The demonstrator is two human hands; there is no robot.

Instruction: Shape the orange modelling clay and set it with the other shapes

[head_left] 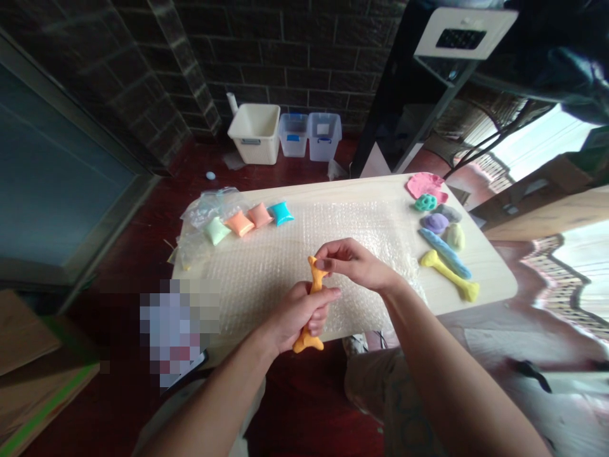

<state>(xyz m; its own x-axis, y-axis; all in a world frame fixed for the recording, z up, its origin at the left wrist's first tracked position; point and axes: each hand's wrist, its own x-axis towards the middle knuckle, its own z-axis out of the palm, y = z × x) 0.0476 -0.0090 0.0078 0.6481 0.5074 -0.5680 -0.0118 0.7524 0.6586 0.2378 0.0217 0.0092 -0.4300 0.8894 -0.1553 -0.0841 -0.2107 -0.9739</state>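
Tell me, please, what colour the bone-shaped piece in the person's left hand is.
The bone-shaped piece is yellowish orange, seen in the head view.

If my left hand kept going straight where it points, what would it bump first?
Probably your right hand, just ahead to the right. The left hand might slip under it, though; depth is unclear.

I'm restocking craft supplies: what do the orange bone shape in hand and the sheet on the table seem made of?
Orange bone shape: perhaps modelling clay, matte, judging by its dull, uneven surface.
Sheet: clear, glossy plastic, likely bubble wrap, by its rows of shiny bumps.
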